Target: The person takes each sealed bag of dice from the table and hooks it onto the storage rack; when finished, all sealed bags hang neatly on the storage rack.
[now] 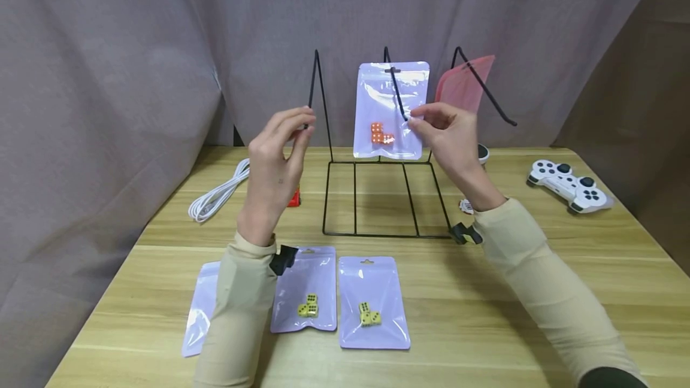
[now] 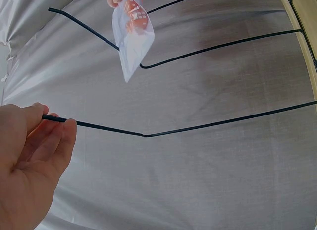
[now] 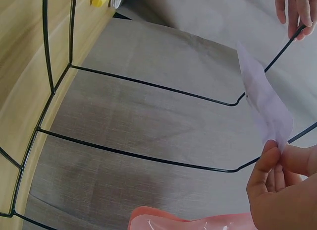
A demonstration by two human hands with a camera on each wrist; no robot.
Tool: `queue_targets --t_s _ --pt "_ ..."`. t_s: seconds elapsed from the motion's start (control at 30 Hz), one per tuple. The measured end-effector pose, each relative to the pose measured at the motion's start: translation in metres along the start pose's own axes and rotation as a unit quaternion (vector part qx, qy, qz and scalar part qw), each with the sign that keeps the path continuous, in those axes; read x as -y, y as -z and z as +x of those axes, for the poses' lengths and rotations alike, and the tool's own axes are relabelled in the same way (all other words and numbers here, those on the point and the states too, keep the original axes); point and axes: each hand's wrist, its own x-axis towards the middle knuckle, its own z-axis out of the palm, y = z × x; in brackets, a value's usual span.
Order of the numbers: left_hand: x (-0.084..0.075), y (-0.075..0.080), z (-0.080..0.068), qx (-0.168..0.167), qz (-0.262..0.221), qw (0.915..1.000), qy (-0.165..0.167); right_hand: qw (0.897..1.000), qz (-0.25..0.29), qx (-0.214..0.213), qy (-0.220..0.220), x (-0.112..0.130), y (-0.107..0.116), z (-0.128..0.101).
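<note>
Left hand (image 1: pixel 275 163) pinches rack (image 1: pixel 377 196); wooden table (image 1: pixel 485 292), grey curtain (image 1: pixel 135 47) behind.

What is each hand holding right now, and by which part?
The left hand pinches the tip of the rack's left hook. The right hand pinches the hanging pouch of orange dice by its side edge.

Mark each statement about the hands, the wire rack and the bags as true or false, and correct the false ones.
1. The left hand pinches the tip of the rack's left hook. True.
2. The bag with orange dice lies flat on the table. False: it hangs on the middle hook of the wire rack.
3. The right hand holds the hanging bag's edge. True.
4. The bags on the table hold red dice. False: yellow dice.
5. The game controller sits left of the rack. False: right.
</note>
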Motion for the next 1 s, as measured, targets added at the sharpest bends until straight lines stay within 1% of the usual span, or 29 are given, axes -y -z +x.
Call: queue_targets --t_s 0.13,0.2,0.43,0.63,0.8,1.0 --pt "0.000 0.000 -0.001 0.001 0.000 1.0000 0.000 1.000 0.000 0.000 -0.005 -0.019 -0.001 0.010" --pt "0.000 0.000 -0.001 0.002 0.000 1.0000 0.001 1.000 -0.004 0.000 -0.007 -0.023 -0.002 0.013" --pt "0.000 0.001 -0.001 0.003 0.000 1.0000 0.006 1.000 -0.020 -0.006 -0.013 -0.024 -0.006 0.023" --pt "0.000 0.000 -0.002 0.001 -0.005 0.9999 0.010 0.999 -0.015 -0.004 -0.037 -0.026 -0.007 0.033" --pt "-0.003 -0.002 -0.001 0.002 -0.013 0.9999 0.010 0.999 -0.009 -0.008 -0.041 -0.030 -0.008 0.039" --pt "-0.005 -0.003 0.000 -0.001 -0.015 0.9999 0.005 0.999 -0.028 0.002 -0.046 -0.030 -0.009 0.044"
